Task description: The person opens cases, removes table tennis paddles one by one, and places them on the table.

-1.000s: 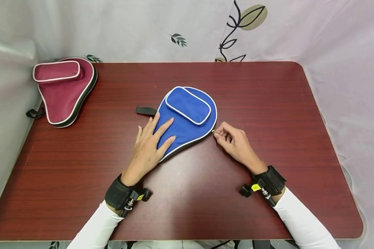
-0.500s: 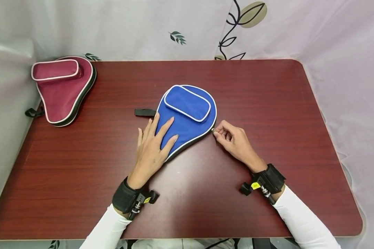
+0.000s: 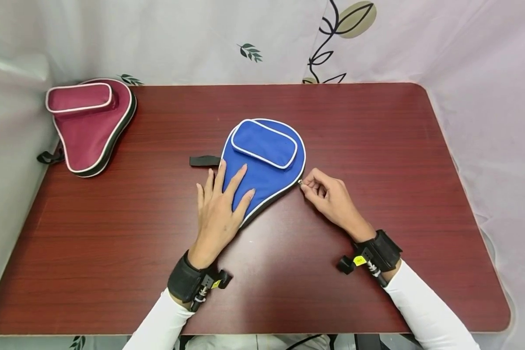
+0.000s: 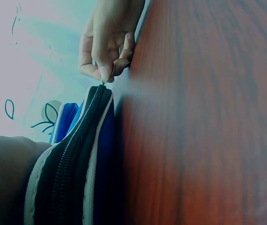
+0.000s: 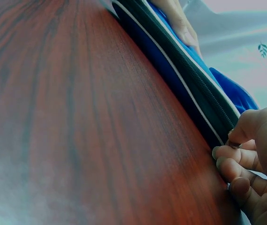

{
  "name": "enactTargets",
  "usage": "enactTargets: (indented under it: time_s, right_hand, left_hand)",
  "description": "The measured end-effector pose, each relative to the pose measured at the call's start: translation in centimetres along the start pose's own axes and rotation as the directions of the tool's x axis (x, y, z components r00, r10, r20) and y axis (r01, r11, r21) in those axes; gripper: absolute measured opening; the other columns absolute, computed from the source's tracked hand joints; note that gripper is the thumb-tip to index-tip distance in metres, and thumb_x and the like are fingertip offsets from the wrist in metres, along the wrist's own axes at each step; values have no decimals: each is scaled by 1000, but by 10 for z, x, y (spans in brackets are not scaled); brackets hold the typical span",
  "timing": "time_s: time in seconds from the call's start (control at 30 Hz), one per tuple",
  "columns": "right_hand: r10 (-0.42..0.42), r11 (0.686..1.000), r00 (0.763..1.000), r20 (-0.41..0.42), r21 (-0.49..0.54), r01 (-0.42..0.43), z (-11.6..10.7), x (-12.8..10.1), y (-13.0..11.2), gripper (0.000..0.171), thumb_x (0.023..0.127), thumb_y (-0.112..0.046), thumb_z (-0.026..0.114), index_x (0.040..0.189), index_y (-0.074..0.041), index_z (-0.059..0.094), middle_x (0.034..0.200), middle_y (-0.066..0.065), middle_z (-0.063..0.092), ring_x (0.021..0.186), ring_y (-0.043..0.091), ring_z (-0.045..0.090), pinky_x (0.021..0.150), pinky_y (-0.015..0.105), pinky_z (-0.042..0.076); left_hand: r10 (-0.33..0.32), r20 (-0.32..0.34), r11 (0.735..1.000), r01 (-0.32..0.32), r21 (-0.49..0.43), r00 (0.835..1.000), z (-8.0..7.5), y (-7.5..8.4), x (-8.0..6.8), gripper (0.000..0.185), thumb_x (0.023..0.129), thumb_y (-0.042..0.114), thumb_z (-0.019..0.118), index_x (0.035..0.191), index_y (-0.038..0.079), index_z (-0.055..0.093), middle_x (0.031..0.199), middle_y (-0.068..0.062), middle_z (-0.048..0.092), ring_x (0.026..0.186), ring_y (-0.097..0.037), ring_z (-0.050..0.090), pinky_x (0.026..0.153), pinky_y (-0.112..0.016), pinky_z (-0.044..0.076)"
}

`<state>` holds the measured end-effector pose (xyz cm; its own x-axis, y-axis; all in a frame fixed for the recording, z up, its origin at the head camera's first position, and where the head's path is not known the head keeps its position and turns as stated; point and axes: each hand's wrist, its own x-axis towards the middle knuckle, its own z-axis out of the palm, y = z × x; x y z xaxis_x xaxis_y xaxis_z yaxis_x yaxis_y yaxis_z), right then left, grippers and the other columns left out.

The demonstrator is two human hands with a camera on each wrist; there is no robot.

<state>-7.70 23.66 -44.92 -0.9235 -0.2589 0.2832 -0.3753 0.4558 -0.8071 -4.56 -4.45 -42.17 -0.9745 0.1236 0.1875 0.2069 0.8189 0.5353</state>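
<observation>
A blue paddle-shaped case (image 3: 267, 180) with white piping and a raised pocket lies flat at mid-table. My left hand (image 3: 218, 214) rests spread over its narrow lower end, fingers straight on the fabric. At the case's right edge my right hand (image 3: 330, 197) pinches a small metal zipper pull (image 3: 300, 182) between thumb and forefinger. In the left wrist view the black zipper (image 4: 65, 159) runs along the side wall up to those fingertips, its teeth meshed along the visible stretch. The right wrist view shows the same zipper side ending at the pinching fingers (image 5: 239, 150).
A maroon case (image 3: 89, 129) of the same shape, with a black strap, lies at the table's back left corner. From the blue case a black strap (image 3: 204, 161) sticks out leftward. The brown table (image 3: 398, 136) is bordered by pale curtains behind and at the sides.
My left hand has slid a little to the right along the lower end of the blue case. The right hand keeps its pinch on the zipper pull, almost unmoved.
</observation>
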Motion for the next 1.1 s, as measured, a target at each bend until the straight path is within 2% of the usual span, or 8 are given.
enactTargets:
  time_s: [0.13, 0.27, 0.43, 0.63, 0.7, 0.8, 0.9, 1.1]
  right_hand:
    - [-2, 1000, 1000, 2, -10, 2, 0, 1, 0, 9, 97, -14, 69, 90, -19, 65, 74, -6, 59, 60, 9, 52, 51, 20, 42]
    - [-5, 1000, 1000, 12, -23, 6, 0, 3, -2, 8, 98, -16, 68, 92, -19, 65, 75, -6, 58, 61, 8, 53, 53, 21, 43]
    - [-6, 1000, 1000, -5, -30, 6, -4, 2, -3, 8, 97, -14, 69, 92, -19, 65, 75, -6, 58, 61, 10, 53, 53, 21, 42]
    - [5, 1000, 1000, 12, -24, -4, -3, -2, -1, 8, 98, -16, 68, 92, -20, 65, 75, -7, 59, 62, 9, 54, 53, 22, 43]
    - [10, 1000, 1000, 12, -21, -9, -3, -4, -1, 8, 98, -17, 68, 92, -20, 65, 76, -7, 59, 62, 9, 54, 53, 22, 43]
    - [16, 1000, 1000, 2, -25, -16, -4, -4, 0, 8, 98, -17, 68, 92, -21, 65, 76, -7, 59, 62, 10, 53, 53, 21, 43]
    - [17, 999, 1000, 5, -28, -17, -4, -4, 0, 8, 98, -18, 68, 92, -21, 65, 76, -7, 59, 62, 10, 53, 53, 21, 43]
    - [-4, 1000, 1000, 13, -28, 4, -2, -2, -1, 7, 99, -16, 67, 93, -20, 66, 76, -7, 60, 62, 9, 54, 53, 21, 43]
  left_hand:
    - [16, 40, 1000, -15, -25, 999, -7, -1, 3, 55, 102, 51, 55, 153, 33, 46, 167, -12, 22, 153, -43, 14, 112, -76, 6]
    - [168, -34, 986, -168, -6, 985, -25, -8, 19, 59, 95, 48, 66, 147, 22, 54, 161, -19, 33, 148, -44, 25, 113, -73, 15]
    - [415, -67, 906, -404, 129, 908, -44, -15, 64, 73, 84, 52, 77, 144, 15, 55, 147, -23, 46, 133, -39, 42, 101, -59, 35]
    - [513, 46, 809, -501, 309, 857, -53, -10, 104, 79, 80, 63, 76, 141, 16, 59, 124, -23, 52, 107, -39, 45, 82, -53, 34]
    - [562, 85, 784, -562, 262, 823, -52, -8, 115, 81, 79, 64, 77, 143, 18, 57, 139, -22, 48, 123, -40, 43, 94, -56, 33]
    - [644, 195, 729, -671, 139, 740, -44, -7, 132, 85, 81, 65, 75, 151, 25, 49, 163, -15, 29, 149, -38, 24, 113, -62, 23]
    - [661, 314, 711, -703, 28, 681, -35, -7, 145, 84, 85, 65, 71, 156, 32, 41, 168, -9, 20, 155, -32, 12, 119, -63, 13]
    - [639, 368, 726, -688, 3, 675, -28, -7, 153, 72, 92, 59, 66, 155, 36, 41, 161, -9, 36, 149, -35, 28, 109, -64, 34]
